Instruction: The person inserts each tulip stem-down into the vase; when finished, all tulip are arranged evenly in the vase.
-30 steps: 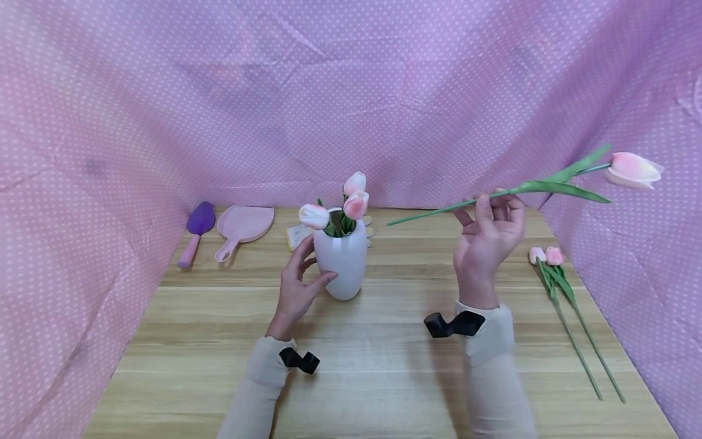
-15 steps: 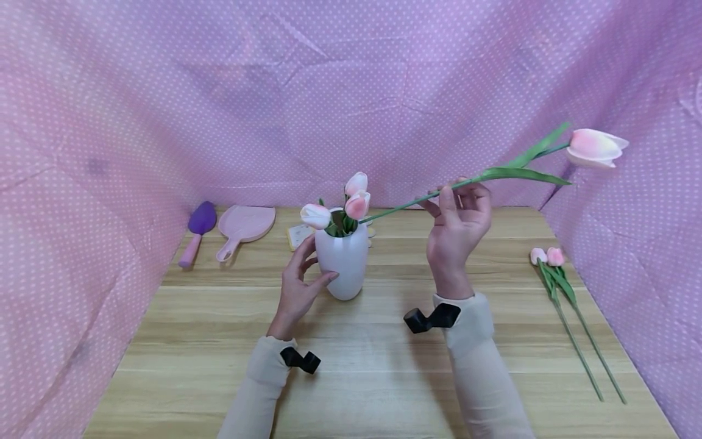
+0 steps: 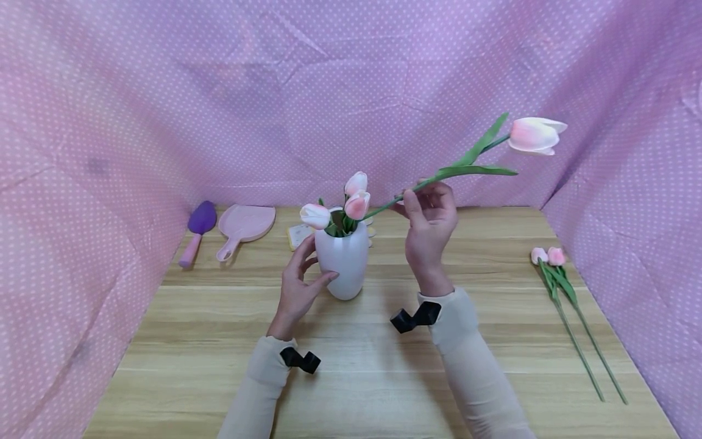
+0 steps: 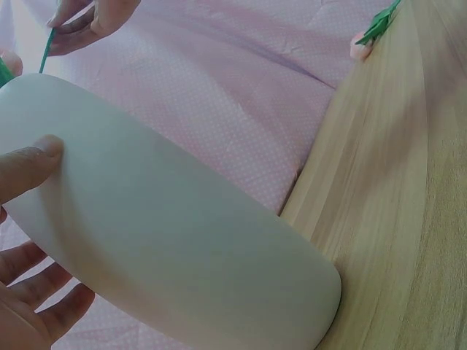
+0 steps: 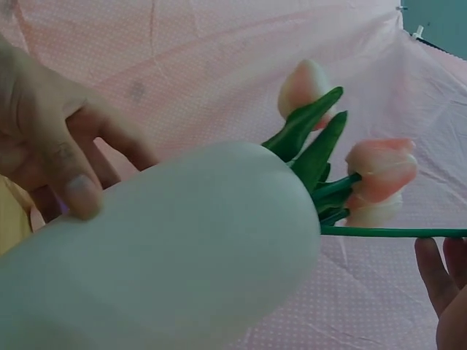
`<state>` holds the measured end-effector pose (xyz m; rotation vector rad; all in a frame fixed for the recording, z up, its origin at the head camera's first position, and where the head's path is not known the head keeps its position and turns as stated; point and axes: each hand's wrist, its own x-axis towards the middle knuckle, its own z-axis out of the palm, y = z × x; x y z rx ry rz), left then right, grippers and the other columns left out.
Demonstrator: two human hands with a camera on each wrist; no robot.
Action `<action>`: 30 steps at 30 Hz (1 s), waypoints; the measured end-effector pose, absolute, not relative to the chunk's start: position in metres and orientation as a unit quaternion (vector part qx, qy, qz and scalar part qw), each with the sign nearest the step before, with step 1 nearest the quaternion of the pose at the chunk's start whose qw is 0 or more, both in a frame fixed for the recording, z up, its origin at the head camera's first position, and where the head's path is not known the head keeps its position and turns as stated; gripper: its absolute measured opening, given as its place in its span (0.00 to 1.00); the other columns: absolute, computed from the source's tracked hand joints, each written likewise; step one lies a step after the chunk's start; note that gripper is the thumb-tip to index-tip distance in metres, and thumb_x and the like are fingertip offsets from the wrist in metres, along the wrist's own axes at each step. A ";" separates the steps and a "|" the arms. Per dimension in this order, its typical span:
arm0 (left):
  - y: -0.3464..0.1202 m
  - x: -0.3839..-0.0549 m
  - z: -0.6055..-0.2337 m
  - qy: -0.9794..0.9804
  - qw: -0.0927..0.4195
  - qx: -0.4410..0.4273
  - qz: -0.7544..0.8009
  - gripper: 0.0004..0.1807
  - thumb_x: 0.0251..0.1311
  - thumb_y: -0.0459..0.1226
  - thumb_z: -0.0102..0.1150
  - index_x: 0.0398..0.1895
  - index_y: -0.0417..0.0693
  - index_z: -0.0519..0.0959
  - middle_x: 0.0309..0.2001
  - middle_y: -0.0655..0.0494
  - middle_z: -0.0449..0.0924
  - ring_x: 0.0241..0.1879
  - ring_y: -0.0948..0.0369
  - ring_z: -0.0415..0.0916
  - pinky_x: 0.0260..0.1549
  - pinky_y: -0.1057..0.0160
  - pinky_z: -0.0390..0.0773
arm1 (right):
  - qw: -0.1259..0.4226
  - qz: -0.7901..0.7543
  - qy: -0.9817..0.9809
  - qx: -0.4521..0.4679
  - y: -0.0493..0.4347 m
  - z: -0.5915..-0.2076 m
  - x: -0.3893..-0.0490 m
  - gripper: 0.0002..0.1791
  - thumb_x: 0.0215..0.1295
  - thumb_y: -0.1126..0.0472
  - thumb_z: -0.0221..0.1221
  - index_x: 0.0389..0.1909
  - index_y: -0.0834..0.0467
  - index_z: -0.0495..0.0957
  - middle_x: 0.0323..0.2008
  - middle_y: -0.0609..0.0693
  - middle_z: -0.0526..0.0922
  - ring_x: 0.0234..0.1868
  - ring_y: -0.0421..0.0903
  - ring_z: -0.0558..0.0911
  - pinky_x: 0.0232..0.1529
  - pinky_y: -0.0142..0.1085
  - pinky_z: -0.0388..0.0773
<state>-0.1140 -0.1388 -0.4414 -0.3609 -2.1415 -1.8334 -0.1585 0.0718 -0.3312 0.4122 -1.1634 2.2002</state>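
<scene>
A white vase (image 3: 342, 262) stands upright on the table with three pink-and-white tulips (image 3: 357, 205) in it. My left hand (image 3: 296, 296) holds its left side, thumb across the front and fingers behind, as the left wrist view also shows. With thumb and fingers my right hand (image 3: 430, 228) pinches the green stem of another tulip (image 3: 534, 135), right of the vase and above the table. That stem slants down to the left, its lower end at the vase's rim; the tip is hidden there. In the right wrist view the stem (image 5: 379, 232) meets the vase mouth.
Two more tulips (image 3: 565, 305) lie side by side on the right of the wooden table (image 3: 219, 341). At the back left are a purple trowel (image 3: 197, 235) and a pink dustpan-shaped tool (image 3: 244, 228). A small yellow-edged card (image 3: 298, 235) lies partly behind the vase. Pink dotted cloth surrounds the table.
My right hand has moved left with the tulip, bringing its stem end from open air to the vase's rim and tilting the bloom higher. The left hand keeps its hold on the vase.
</scene>
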 end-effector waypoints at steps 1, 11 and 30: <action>-0.139 -0.114 -0.441 -0.745 0.150 -0.126 -0.638 0.44 0.52 0.26 0.71 0.74 0.46 0.64 0.72 0.49 0.69 0.70 0.52 0.68 0.61 0.69 0.75 | 0.301 0.826 -0.449 0.161 0.070 -0.333 -0.158 0.11 0.63 0.77 0.60 0.41 0.61 0.75 0.33 0.46 0.81 0.34 0.39 0.84 0.37 0.35 0.88; -0.138 -0.114 -0.441 -0.743 0.157 -0.128 -0.637 0.45 0.51 0.24 0.72 0.73 0.44 0.64 0.71 0.46 0.69 0.68 0.58 0.68 0.61 0.66 0.75 | 0.248 0.801 -0.513 0.181 0.057 -0.346 -0.157 0.16 0.64 0.79 0.57 0.43 0.55 0.76 0.36 0.44 0.81 0.36 0.39 0.84 0.37 0.35 0.89; -0.138 -0.115 -0.441 -0.744 0.163 -0.135 -0.634 0.44 0.51 0.24 0.71 0.73 0.42 0.64 0.71 0.45 0.70 0.66 0.72 0.68 0.60 0.69 0.75 | 0.207 0.692 -0.671 0.169 0.056 -0.359 -0.154 0.11 0.68 0.72 0.59 0.48 0.75 0.75 0.38 0.51 0.83 0.38 0.34 0.83 0.45 0.26 0.84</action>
